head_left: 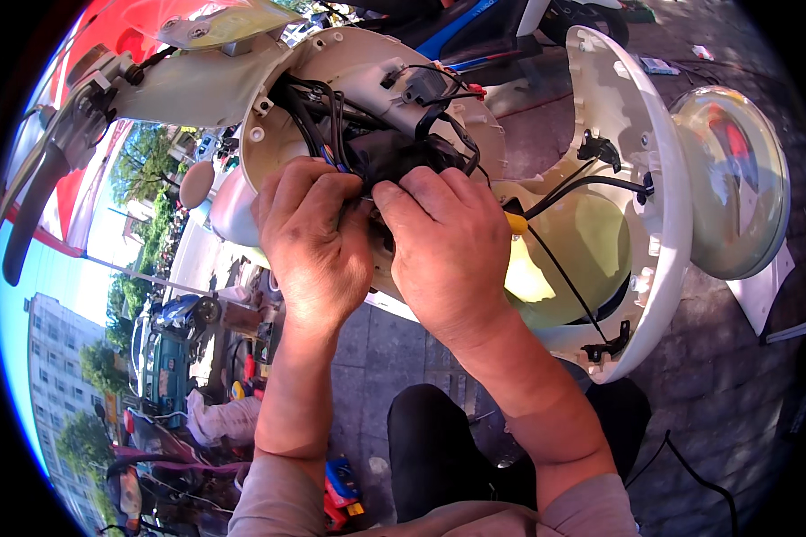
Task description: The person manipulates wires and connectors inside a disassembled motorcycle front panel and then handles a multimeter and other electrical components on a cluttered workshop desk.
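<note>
Inside an opened cream scooter front housing [318, 54], black wires [318, 107] lead into a dark wrapped bundle [394, 157]. My left hand [309, 242] is closed, its fingertips pinching at the bundle's lower left beside some coloured wires. My right hand [448, 251] is also closed on the bundle, its thumb close to the left fingers. What exactly the fingertips grip is partly hidden. A yellow object [515, 224] shows beside my right hand; whether I hold it is unclear. A detached cream panel [654, 286] lies to the right, joined by cables [582, 183].
A handlebar grip [36, 188] juts out at upper left, and a mirror or lamp [734, 179] at right. Other vehicles [161, 358] and street trees stand at left. My knees [430, 447] show below, above pavement [376, 349], near red and blue items [340, 483].
</note>
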Tool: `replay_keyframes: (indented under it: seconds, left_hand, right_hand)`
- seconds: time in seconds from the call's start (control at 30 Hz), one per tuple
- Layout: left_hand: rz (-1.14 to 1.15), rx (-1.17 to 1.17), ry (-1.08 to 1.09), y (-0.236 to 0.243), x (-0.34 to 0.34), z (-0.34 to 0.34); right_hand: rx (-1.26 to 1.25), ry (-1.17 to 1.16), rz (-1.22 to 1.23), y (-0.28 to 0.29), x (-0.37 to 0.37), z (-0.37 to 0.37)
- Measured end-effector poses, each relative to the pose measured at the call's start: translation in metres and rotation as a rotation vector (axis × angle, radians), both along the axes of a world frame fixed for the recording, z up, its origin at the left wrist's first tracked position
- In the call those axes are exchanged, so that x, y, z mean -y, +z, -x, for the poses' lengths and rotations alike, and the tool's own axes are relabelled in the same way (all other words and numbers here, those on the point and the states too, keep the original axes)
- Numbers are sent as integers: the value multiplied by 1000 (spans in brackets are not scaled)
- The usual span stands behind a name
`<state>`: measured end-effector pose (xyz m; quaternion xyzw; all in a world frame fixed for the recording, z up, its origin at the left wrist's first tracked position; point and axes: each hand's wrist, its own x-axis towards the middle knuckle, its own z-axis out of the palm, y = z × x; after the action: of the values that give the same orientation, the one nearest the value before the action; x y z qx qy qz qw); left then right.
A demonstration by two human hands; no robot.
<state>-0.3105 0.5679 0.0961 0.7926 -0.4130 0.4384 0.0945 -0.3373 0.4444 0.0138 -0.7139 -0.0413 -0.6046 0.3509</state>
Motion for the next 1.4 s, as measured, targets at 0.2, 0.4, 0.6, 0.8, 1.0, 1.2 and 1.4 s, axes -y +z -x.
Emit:
replay_keyframes:
  seconds: [0.2, 0.4, 0.6, 0.8, 1.0, 1.2, 1.4]
  left_hand:
    - [76, 41, -39, -6, 0, -3]
    - [91, 97, -79, -6, -2, -5]
    - [134, 129, -111, -13, -6, -6]
    - [177, 110, -183, -13, -9, -7]
    - [150, 78, -256, -11, -16, -11]
    - [96, 43, -291, -8, -24, -11]
    - [40, 63, -304, -7, -32, -13]
  right_hand:
    - [-29, -58, -54, 6, -10, 2]
    - [-62, -70, 2, 12, -8, 5]
    - [-91, -81, 4, 16, -8, 4]
    - [-127, -87, 33, 18, -9, 7]
    - [-86, -79, 31, 15, -10, 2]
    - [-76, -58, 30, 14, -9, 5]
    - [-84, -39, 15, 12, -11, 4]
